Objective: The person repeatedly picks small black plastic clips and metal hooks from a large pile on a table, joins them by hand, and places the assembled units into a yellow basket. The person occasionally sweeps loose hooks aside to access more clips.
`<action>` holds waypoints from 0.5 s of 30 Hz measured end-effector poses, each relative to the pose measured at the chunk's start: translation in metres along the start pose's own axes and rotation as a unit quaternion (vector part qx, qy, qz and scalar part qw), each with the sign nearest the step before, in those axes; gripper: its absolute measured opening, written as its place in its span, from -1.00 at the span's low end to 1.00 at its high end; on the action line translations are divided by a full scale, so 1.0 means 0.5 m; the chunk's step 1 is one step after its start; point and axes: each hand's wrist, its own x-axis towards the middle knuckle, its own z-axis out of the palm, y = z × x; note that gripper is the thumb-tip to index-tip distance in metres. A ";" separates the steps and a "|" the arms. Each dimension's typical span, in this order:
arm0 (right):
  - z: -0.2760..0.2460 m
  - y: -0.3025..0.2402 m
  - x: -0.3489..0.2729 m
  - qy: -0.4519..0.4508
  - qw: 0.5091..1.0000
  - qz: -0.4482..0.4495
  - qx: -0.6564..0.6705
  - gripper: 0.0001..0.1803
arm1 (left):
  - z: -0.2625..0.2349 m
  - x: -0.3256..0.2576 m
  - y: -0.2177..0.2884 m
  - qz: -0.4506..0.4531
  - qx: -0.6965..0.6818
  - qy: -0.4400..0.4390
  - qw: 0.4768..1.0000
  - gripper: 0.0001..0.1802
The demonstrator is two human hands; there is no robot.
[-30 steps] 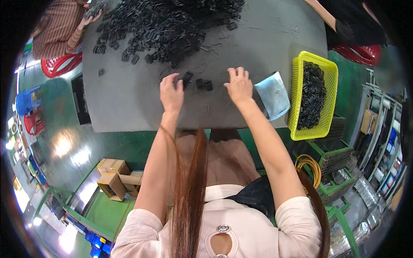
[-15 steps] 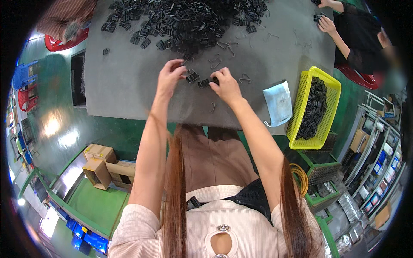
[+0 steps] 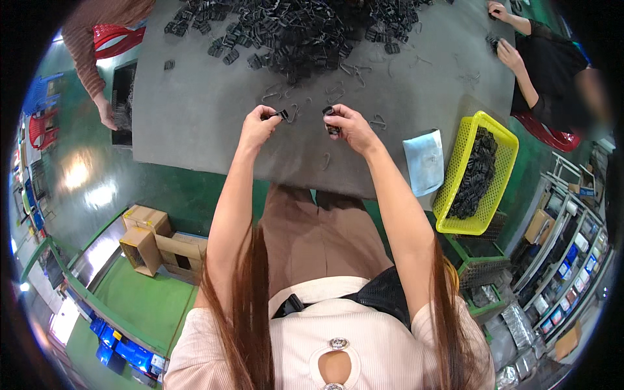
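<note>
My left hand is closed in a pinch on a small black plastic clip just above the grey table. To its right, my right hand grips black plastic clips, partly hidden by the fingers; how many I cannot tell. Between the hands lies a thin bent wire hook, close to the left clip. Another wire hook rests right of my right hand, and one more is nearer the table's front edge. A big heap of black clips covers the far side.
Right of my hands lie a light blue face mask and a yellow basket holding black clips. A co-worker's hand handles clips at the right edge. At the left, another person's hand reaches to a black tray.
Both hands have picked up black clips that were lying on the table between them. The person at the left has reached down to the black tray. The view has shifted slightly.
</note>
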 end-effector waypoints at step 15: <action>-0.118 -0.043 -0.110 0.003 0.925 -0.075 0.372 -0.73 | 0.230 -0.145 0.015 0.428 0.280 0.082 0.855 -0.33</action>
